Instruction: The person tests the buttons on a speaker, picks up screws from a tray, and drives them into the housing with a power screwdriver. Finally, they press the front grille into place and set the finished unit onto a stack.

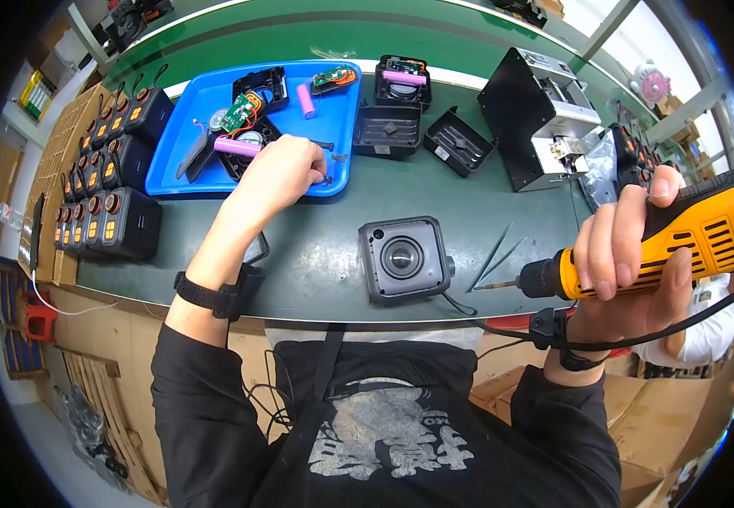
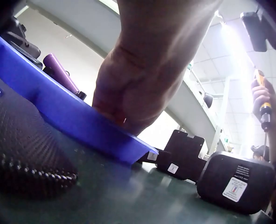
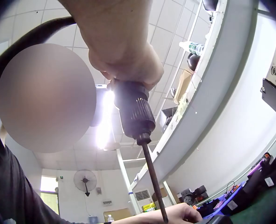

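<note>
In the head view my left hand [image 1: 286,169] reaches down into the right part of the blue tray [image 1: 164,169], fingers bent near small dark pieces at the tray's edge; whether it pinches one is hidden. My right hand [image 1: 629,245] grips a yellow and black electric screwdriver [image 1: 705,237], its bit pointing left, close to tweezers [image 1: 499,258] on the green table. A square black housing with a round speaker-like centre [image 1: 401,257] lies between the hands. In the left wrist view the left hand [image 2: 128,98] is behind the blue tray wall [image 2: 72,112]; its fingertips are hidden.
Opened black housings [image 1: 460,141] with a pink cell [image 1: 404,78] lie behind, beside a black and silver machine [image 1: 540,118]. Rows of black devices [image 1: 134,220] stand at the left. The tray holds circuit boards [image 1: 242,112] and pink cells [image 1: 306,101]. Another person [image 1: 709,330] is at the right.
</note>
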{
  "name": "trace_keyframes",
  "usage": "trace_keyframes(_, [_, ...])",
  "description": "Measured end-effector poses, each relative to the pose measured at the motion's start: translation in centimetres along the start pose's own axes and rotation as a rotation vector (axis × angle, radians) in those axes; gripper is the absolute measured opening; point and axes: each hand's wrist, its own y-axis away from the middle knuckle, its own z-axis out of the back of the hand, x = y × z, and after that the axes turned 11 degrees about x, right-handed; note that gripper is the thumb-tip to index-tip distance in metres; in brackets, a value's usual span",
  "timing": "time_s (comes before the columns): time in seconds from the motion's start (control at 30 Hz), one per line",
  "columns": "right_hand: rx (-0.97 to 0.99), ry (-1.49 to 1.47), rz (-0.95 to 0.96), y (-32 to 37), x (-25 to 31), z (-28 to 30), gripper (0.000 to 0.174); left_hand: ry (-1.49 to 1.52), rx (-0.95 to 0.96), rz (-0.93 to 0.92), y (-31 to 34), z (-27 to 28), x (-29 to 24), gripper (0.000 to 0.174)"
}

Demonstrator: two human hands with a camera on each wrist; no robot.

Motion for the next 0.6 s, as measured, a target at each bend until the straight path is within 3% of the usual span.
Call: trace_keyframes(0.6, [0.003, 0.01, 0.013, -0.14, -0.01, -0.31, 0.048, -0.053, 0.025, -0.104, -0.88, -0.79, 0.85, 0.011])
